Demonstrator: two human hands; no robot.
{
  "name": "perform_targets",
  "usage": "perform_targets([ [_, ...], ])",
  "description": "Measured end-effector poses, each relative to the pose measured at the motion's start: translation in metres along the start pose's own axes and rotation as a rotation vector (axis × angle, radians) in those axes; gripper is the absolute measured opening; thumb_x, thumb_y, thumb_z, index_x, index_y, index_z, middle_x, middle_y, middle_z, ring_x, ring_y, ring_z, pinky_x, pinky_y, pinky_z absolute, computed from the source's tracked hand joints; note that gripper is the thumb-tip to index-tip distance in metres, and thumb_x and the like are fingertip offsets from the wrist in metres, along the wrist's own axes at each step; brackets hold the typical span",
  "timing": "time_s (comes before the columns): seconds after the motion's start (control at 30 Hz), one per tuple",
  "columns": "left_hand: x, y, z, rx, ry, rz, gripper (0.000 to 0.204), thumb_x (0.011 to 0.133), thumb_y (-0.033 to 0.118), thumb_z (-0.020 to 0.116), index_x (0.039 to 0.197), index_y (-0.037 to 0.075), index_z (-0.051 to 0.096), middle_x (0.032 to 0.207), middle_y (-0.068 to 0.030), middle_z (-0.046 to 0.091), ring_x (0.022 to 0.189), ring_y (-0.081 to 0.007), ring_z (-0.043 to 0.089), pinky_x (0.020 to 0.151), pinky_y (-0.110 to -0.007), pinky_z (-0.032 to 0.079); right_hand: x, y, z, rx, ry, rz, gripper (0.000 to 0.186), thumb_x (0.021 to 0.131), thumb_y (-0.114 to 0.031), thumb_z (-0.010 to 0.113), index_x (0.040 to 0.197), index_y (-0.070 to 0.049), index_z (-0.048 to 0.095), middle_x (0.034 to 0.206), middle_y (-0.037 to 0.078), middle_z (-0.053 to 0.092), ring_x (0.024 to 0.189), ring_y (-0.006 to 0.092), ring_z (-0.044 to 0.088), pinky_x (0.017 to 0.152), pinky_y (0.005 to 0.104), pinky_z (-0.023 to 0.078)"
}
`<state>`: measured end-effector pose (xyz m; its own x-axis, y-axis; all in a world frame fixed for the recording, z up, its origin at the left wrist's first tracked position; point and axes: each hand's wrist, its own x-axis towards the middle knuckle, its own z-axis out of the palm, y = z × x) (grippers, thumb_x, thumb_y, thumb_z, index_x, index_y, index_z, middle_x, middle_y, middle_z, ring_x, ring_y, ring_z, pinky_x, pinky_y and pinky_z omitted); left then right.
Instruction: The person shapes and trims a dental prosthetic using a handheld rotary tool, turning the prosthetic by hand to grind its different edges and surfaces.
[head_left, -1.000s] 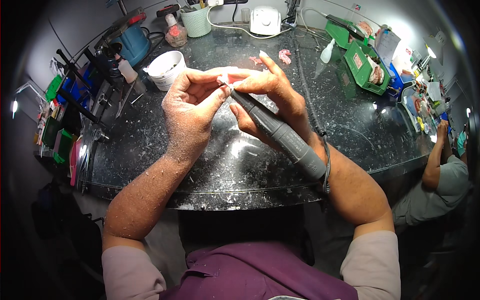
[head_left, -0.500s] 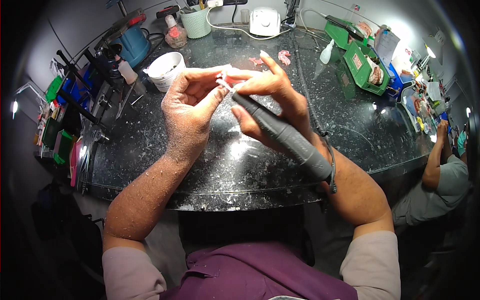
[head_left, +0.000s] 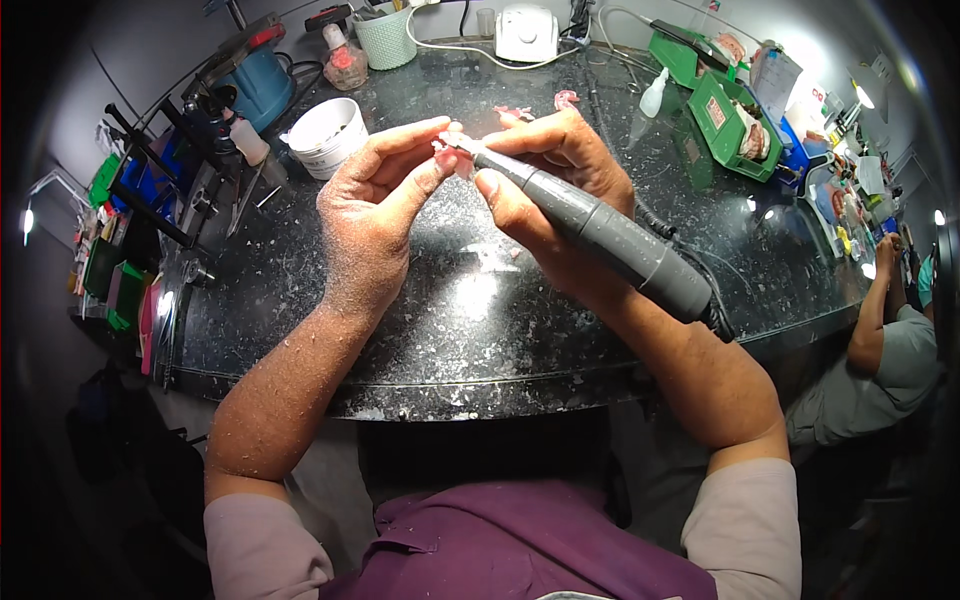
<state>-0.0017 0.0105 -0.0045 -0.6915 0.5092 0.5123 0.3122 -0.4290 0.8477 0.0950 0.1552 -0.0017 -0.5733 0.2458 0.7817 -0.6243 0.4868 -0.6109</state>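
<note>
Head view: the grey handpiece (head_left: 612, 232), gripped by the right hand (head_left: 588, 158), has swung rightward; left hand (head_left: 372, 218) pinches a pink piece (head_left: 456, 161); black benchtop (head_left: 490, 335) stretches nearward to its edge.

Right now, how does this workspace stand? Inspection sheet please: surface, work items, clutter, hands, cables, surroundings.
Surface: dark benchtop, flecked with white.
Work items: small pink piece; gray handpiece, front end at the pink piece, contact unclear.
Clutter: white tub, pink scraps, green bins.
Hands: left hand, dusty, pinches the pink piece; right hand grips the handpiece.
Cables: dark cord beside the handpiece; white cable at the back.
Surroundings: another person, far right.
</note>
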Motion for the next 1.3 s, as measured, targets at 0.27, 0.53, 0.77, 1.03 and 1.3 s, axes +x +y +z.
perform_targets([
  [0.27,-0.004,0.003,0.003,0.021,-0.037,0.007,0.03,0.092,-0.001,0.066,0.121,-0.003,0.064,0.115,-0.0152,0.069,0.108,-0.0198,0.067,0.097,-0.031,0.053,0.0,0.004,0.003,0.066,0.066,0.001,0.024,0.079,-0.009,0.076,0.099,-0.002,0.066,0.094,0.008,0.068,0.091,0.0144,0.07,0.082,0.0279,0.056],
  [0.53,-0.003,0.003,0.002,0.02,-0.039,-0.035,0.03,0.091,0.005,0.07,0.12,-0.002,0.066,0.113,-0.014,0.07,0.104,-0.0165,0.067,0.095,-0.029,0.053,0.001,0.001,-0.001,0.049,0.026,0.059,0.024,0.079,-0.011,0.077,0.098,-0.002,0.066,0.093,0.008,0.069,0.089,0.0131,0.07,0.081,0.0272,0.056],
  [0.77,-0.003,0.003,-0.001,0.045,-0.044,-0.078,0.03,0.091,0.003,0.069,0.12,-0.002,0.066,0.113,-0.014,0.07,0.104,-0.0167,0.067,0.095,-0.03,0.052,0.002,-0.002,-0.002,-0.022,-0.017,0.081,0.023,0.08,-0.013,0.075,0.098,-0.003,0.066,0.092,0.007,0.071,0.088,0.0119,0.07,0.079,0.0265,0.056],
  [1.03,-0.001,-0.001,0.002,-0.063,-0.009,-0.107,0.027,0.087,-0.005,0.069,0.114,-0.004,0.064,0.109,-0.016,0.071,0.102,-0.0187,0.068,0.095,-0.031,0.054,-0.001,0.013,-0.001,0.033,0.035,0.025,0.028,0.075,-0.017,0.077,0.095,-0.004,0.063,0.093,0.011,0.072,0.085,0.0165,0.072,0.077,0.0294,0.056],
  [1.3,-0.002,-0.001,0.002,-0.041,-0.013,-0.068,0.024,0.087,-0.007,0.067,0.111,-0.004,0.063,0.107,-0.0163,0.071,0.101,-0.019,0.069,0.094,-0.031,0.055,-0.001,0.015,0.001,0.03,0.023,0.003,0.027,0.073,-0.016,0.076,0.094,-0.005,0.062,0.095,0.014,0.073,0.083,0.0202,0.073,0.076,0.0305,0.056],
])
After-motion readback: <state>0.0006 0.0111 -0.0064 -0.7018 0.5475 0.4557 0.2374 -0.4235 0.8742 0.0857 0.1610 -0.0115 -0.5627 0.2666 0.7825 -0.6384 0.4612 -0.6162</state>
